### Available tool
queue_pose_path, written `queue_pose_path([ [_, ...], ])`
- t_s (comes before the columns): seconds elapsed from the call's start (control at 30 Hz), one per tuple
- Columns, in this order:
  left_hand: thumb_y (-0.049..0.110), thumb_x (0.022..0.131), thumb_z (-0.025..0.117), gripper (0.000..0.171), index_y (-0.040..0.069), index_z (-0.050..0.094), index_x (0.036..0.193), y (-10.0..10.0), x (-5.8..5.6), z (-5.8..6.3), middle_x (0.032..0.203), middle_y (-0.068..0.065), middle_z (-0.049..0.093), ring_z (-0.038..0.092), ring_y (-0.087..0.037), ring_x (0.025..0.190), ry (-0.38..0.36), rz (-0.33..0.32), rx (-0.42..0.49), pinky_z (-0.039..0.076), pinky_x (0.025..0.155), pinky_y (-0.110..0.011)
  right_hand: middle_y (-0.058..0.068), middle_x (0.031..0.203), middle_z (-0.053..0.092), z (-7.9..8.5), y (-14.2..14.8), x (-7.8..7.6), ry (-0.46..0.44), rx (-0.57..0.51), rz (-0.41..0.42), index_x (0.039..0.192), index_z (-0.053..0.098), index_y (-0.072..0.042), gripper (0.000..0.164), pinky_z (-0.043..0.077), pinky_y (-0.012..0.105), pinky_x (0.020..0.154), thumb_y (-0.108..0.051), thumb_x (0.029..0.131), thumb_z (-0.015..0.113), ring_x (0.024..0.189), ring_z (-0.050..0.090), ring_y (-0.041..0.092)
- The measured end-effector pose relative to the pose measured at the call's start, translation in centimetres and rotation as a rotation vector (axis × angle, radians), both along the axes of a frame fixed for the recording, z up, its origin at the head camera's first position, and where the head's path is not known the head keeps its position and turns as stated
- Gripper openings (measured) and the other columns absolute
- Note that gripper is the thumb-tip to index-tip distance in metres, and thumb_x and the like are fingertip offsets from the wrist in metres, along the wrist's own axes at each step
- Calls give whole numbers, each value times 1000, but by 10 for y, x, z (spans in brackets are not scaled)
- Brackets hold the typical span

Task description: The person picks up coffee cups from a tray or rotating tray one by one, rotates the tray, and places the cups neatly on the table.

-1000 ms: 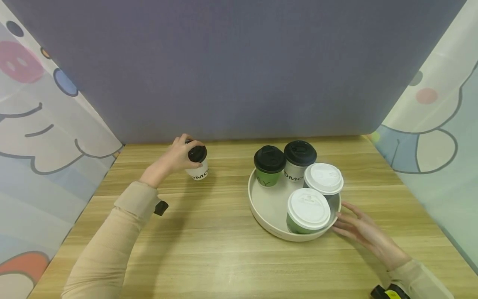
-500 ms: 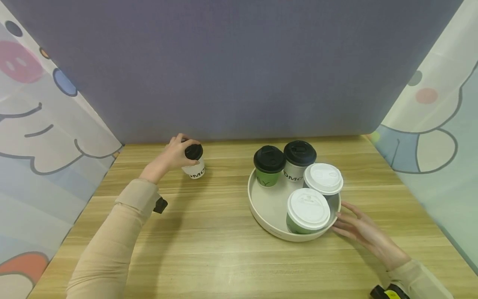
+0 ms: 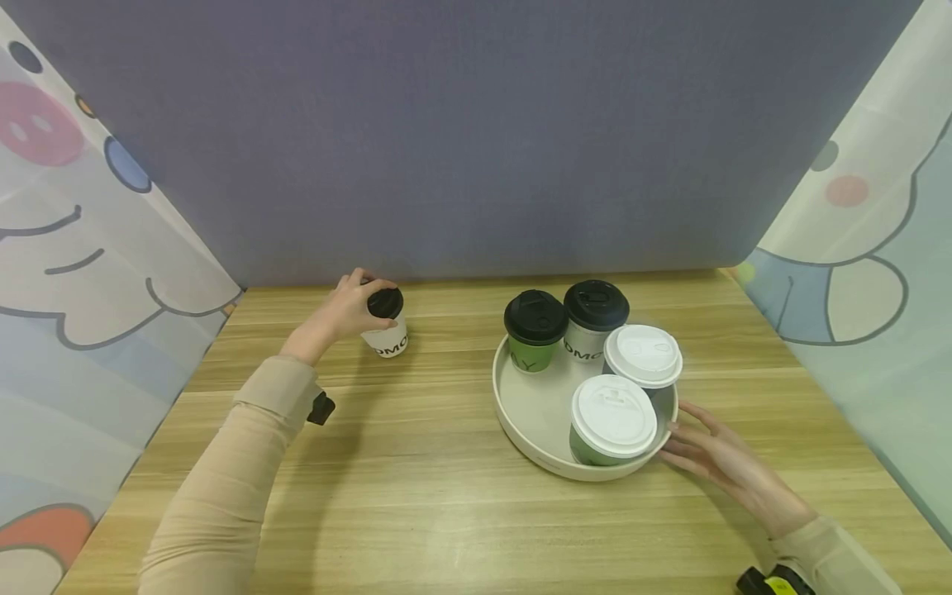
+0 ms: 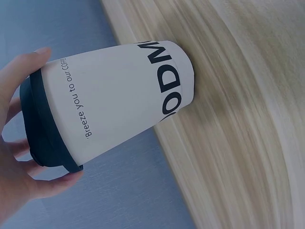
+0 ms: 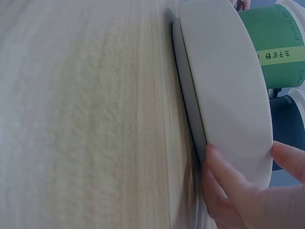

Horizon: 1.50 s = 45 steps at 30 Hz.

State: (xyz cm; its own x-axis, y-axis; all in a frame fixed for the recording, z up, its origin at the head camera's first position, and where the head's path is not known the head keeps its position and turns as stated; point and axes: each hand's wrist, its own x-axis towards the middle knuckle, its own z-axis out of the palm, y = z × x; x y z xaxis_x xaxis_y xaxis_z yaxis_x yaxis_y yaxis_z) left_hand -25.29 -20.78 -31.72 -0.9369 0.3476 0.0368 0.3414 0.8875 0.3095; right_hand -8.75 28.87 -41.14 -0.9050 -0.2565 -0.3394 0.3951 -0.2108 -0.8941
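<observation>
My left hand [image 3: 345, 311] grips a white paper coffee cup [image 3: 389, 341] by its black lid [image 4: 45, 121], thumb on one side and fingers round the other. The cup is upright, its base close over the table at the back left. At the right, my right hand [image 3: 725, 460] holds the edge of a round cream tray [image 3: 537, 446], with the thumb at the rim and the fingers along its lower edge. Inside the tray stand a green cup with a black lid [image 3: 535, 316], a white cup with a black lid [image 3: 597, 305], and two cups with white lids [image 3: 614, 415].
The wooden table [image 3: 446, 529] runs back to a grey-blue panel [image 3: 476, 149]. Curtains with cartoon prints hang at the left [image 3: 97, 273] and right [image 3: 870, 273] sides. The cups in the tray rise above its low wall.
My left hand has shifted slightly left with the white cup, then stayed nearly still. The right hand and the tray have hardly moved.
</observation>
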Motion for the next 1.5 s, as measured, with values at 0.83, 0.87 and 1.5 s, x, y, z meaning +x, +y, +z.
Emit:
queue_pose_path([
  [0.83, 35, 76, 68, 64, 14, 43, 131, 0, -2, -8, 129, -21, 28, 29, -41, 113, 1, -6, -14, 32, 86, -58, 5, 98, 55, -1, 1, 0, 0, -5, 4, 136, -17, 1, 77, 45, 35, 85, -7, 91, 45, 91, 60, 17],
  [0.87, 35, 76, 67, 64, 15, 42, 131, 0, -2, -8, 130, -21, 28, 29, -41, 113, 4, -5, -13, 32, 86, -58, 5, 98, 55, 0, 1, 0, 0, -6, 4, 136, -16, 1, 77, 45, 34, 85, -7, 91, 46, 91, 60, 17],
  [1.5, 44, 80, 59, 69, 17, 33, 137, 3, 1, -11, 139, -22, 19, 21, -43, 123, 56, 32, -32, 13, 97, -60, 4, 99, 55, -1, 1, 0, -4, -5, 8, 137, -15, -1, 75, 45, 35, 85, -7, 91, 44, 91, 60, 16],
])
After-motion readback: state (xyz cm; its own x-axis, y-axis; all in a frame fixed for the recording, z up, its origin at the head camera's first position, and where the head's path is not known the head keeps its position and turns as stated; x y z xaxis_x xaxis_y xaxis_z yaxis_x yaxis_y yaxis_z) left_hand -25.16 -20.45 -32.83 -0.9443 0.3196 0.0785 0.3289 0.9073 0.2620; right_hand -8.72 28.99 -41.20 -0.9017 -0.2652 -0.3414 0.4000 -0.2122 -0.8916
